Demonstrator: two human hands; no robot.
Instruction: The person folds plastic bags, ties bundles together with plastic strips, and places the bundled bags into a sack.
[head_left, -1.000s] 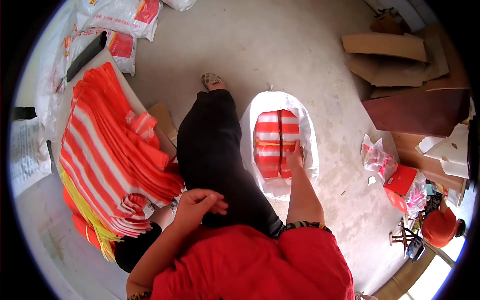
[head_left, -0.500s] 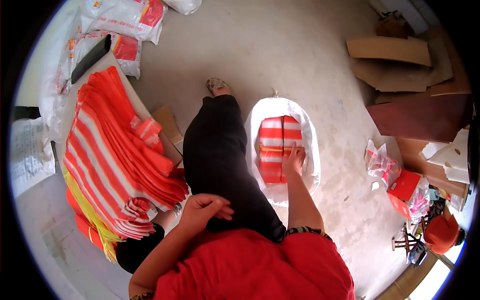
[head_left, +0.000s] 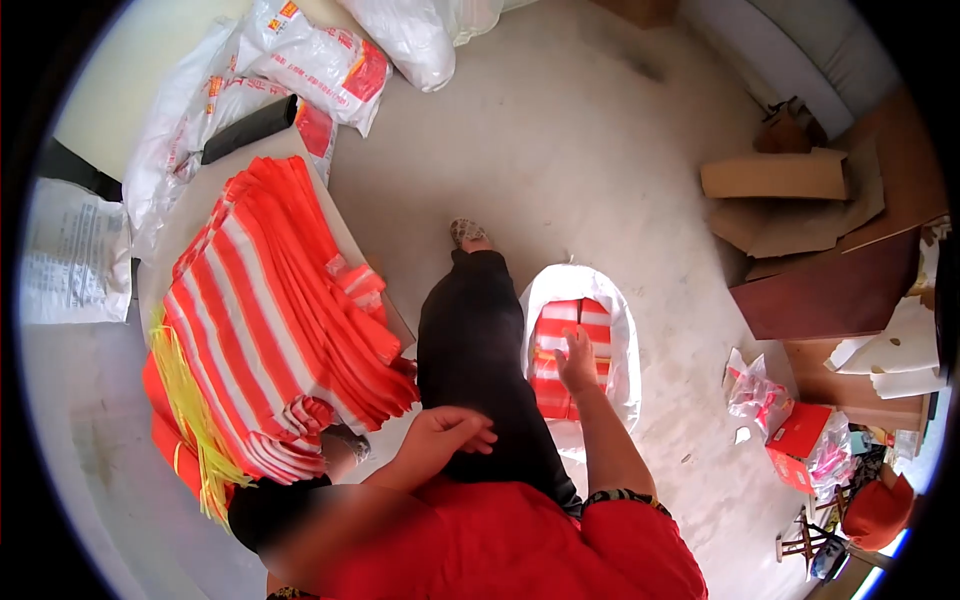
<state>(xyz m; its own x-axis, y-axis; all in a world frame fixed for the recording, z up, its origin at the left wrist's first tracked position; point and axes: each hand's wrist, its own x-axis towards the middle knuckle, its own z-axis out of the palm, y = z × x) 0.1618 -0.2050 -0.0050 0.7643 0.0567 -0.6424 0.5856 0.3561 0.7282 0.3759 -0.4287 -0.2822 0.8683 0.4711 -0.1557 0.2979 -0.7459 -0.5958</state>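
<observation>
A white sack (head_left: 625, 365) stands open on the floor, with red-and-white striped bundles (head_left: 553, 370) packed side by side inside. Over the bundles is my right hand (head_left: 578, 362), its fingers apart and nothing in them. My left hand (head_left: 446, 437) hangs over my black trouser leg, fingers loosely curled and empty. To the left, a fanned stack of red-and-white striped bags (head_left: 270, 310) lies on a table, with yellow strands (head_left: 195, 415) along its near side.
White plastic sacks (head_left: 310, 65) lie at the upper left, near a black roll (head_left: 248, 130). Cardboard (head_left: 775, 177) rests at the right by a dark red wooden panel (head_left: 830, 292). A red box (head_left: 800, 430) and a person in orange (head_left: 878, 512) are lower right.
The view has shifted, so the scene sits lower in the picture. My right hand has lifted off the bundles. My left hand keeps much the same pose.
</observation>
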